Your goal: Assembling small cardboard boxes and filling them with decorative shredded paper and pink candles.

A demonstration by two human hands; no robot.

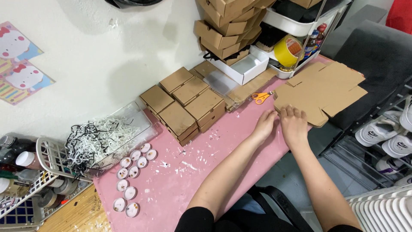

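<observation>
A flat, unfolded brown cardboard box blank (319, 91) lies at the right end of the pink table (197, 172), partly over its edge. My left hand (264, 124) rests on the table with its fingertips at the blank's near edge. Right beside it, my right hand (294, 125) presses its fingers on the same edge. Both hands lie flat with nothing gripped. Several folded brown boxes (184, 103) sit in a block at the table's back.
Orange-handled scissors (261, 97) lie behind my hands. Small white tealight candles (131, 172) sit at the left, next to a clear bin of shredded paper (103, 137). More brown boxes (227, 25) stack against the wall, beside a white cart with yellow tape (288, 50).
</observation>
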